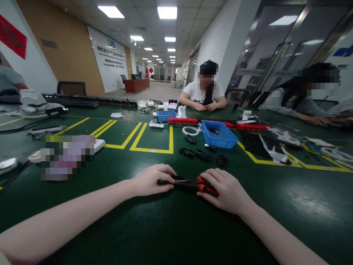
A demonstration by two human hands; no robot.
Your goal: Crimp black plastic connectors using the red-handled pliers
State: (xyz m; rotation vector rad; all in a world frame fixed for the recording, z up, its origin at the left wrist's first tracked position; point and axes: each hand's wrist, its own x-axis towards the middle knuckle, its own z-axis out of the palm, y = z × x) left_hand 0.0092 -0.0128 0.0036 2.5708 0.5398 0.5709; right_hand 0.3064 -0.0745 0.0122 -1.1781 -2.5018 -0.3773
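On the green table in front of me, my right hand point(224, 189) is wrapped round the red and black handles of a pair of pliers point(203, 188). The jaws point left, toward my left hand point(154, 180). Between its thumb and fingers, that hand pinches a small black part point(163, 182). The tip of the pliers reaches this part at my left fingertips; whether the jaws grip it I cannot tell. Just beyond my right hand lie several small black parts, among them one point(203, 155) in the middle and another point(222, 160) nearer to me.
A blue tray point(220, 141) with a dark item inside stands beyond my right hand. A white ring coil point(191, 131) and a smaller blue bin point(166, 116) sit farther back. Blurred items point(70, 158) lie at the left. A person point(204, 92) sits opposite; another works at the right.
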